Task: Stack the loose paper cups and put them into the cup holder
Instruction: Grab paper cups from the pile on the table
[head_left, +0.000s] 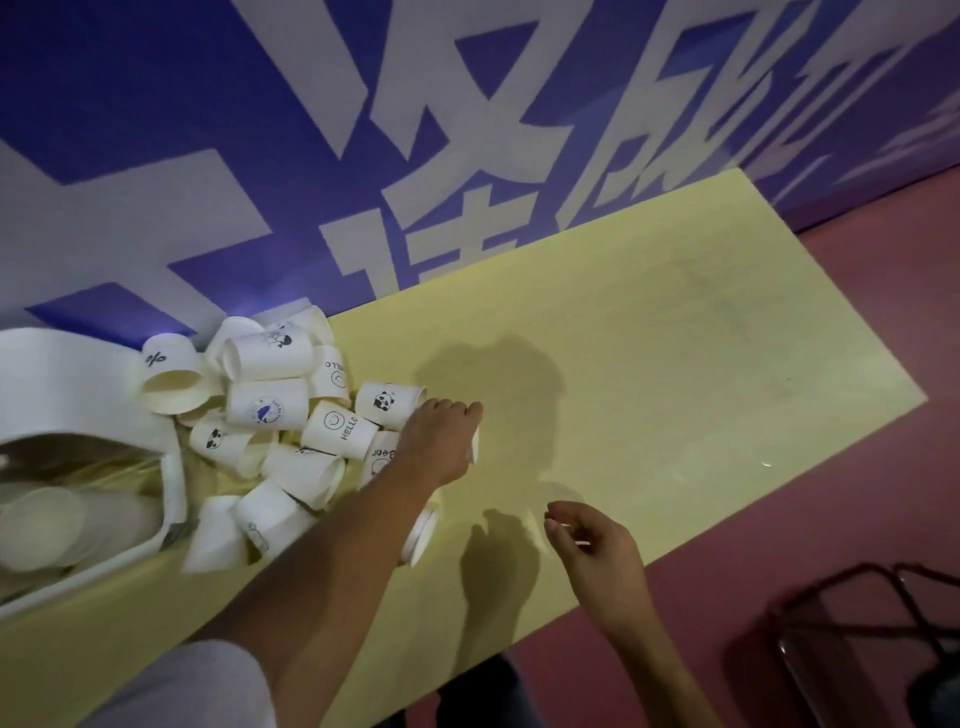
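Observation:
A heap of several loose white paper cups (270, 405) with printed pandas, smileys and "HELLO" lies on the left part of the yellow table (649, 332). My left hand (441, 441) reaches over the heap's right edge and closes on a white cup (474, 447) of which only the rim shows. Another cup (422, 535) lies under my left forearm. My right hand (597, 545) hovers over the table's near edge, fingers apart and holding nothing. The white cup holder (62, 384) lies at the far left, with stacked cups (52, 519) inside it.
A blue-and-white lettered wall (363, 130) runs right behind the table. Pink floor (857, 467) lies to the right and in front. A dark metal-framed chair (872, 623) stands at the lower right, close to the table's near edge.

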